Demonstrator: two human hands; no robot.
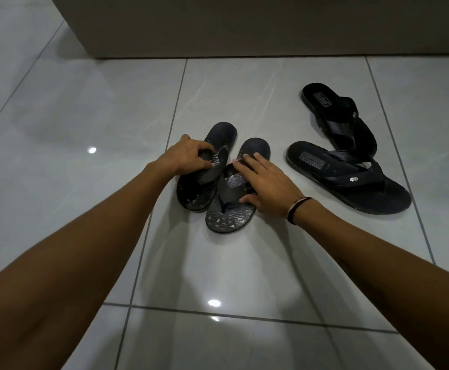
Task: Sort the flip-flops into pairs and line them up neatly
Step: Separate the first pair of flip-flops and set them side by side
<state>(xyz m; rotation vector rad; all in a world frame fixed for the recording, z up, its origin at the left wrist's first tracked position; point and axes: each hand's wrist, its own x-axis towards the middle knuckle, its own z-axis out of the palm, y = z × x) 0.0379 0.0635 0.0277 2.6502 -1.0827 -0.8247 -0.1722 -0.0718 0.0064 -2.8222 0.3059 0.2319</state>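
Two small dark patterned flip-flops lie on the floor in the middle, toes toward me, their toe ends touching. My left hand [188, 156] is closed around the strap of the left small flip-flop [222, 133]. My right hand [266, 186] lies over the right small flip-flop [228, 217], fingers on its strap and thumb at its edge. To the right lie two larger black flip-flops. The nearer large flip-flop [351, 180] has a silver badge on its strap. The farther large flip-flop [335, 113] rests with its toe end crossing the nearer one.
The floor [84, 116] is glossy pale grey tile with dark grout lines and light reflections. A beige wall or cabinet base [218, 28] runs along the back. A dark band sits on my right wrist [298, 209].
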